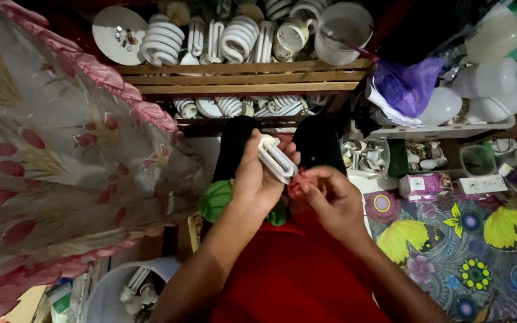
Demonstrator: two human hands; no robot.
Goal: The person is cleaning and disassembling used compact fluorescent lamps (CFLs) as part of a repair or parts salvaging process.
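Two hands work at the centre: the left hand and the right hand. One white tube lamp sits in the left hand, and one small red piece lies between the two hands. On the far wooden shelf, about five white spiral lamps show on top. Near left, one pale bucket. On the right, one purple plastic bag and two small pink-and-white boxes.

Cramped lamp-repair workshop: wooden crate of spiral bulbs, loose parts.
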